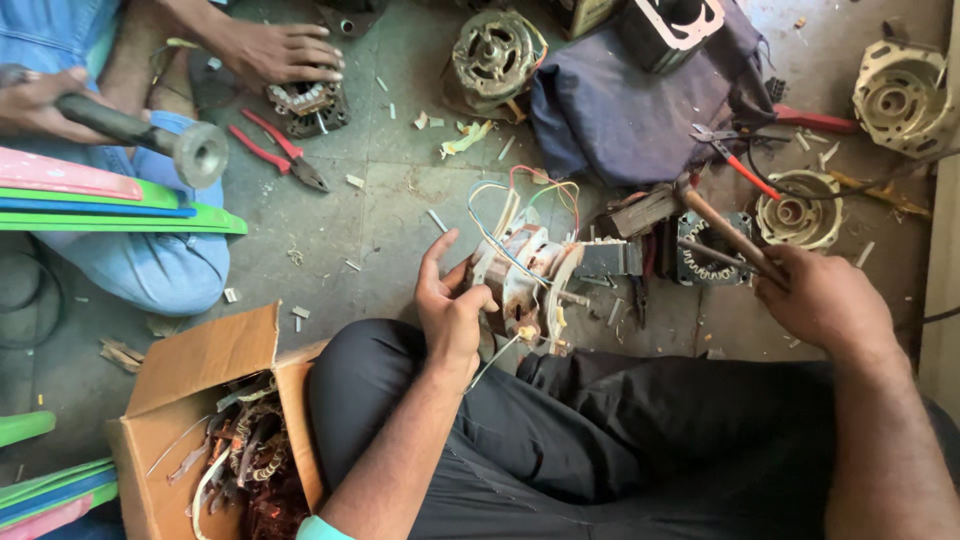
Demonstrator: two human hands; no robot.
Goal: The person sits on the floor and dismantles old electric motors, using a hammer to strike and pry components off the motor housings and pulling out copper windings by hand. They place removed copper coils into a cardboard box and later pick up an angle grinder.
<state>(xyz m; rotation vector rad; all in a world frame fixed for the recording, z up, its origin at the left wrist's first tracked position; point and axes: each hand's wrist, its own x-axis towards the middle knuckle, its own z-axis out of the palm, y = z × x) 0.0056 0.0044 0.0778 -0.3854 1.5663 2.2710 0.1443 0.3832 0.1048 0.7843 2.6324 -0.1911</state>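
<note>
The person sits on the concrete floor with a small electric motor stood on the floor just in front of the knees. The left hand is closed around the motor's near side, thumb up and fingers wrapped on the housing, steadying it. The right hand is closed on the wooden handle of a hammer, whose head sits beside a wooden block just right of the motor; a thin metal rod, perhaps a punch, seems to lie in the same grip, though the view is too cramped to be sure.

As for progress, the motor looks part-way stripped: its coloured wires loop free above it, its shaft pokes out to the right, and the end plates are still on the winding. Around it lie signs of finished pieces: a bare stator just to the right, a round end cover beyond it, another housing at the far right, and a cardboard box at the left knee filled with pulled copper windings. Pliers with red handles rest near a dark blue cloth.

Across the floor, another person's hand presses on a separate stator, and their other hand holds a heavy hammer; red-handled cutters lie beside them.
</note>
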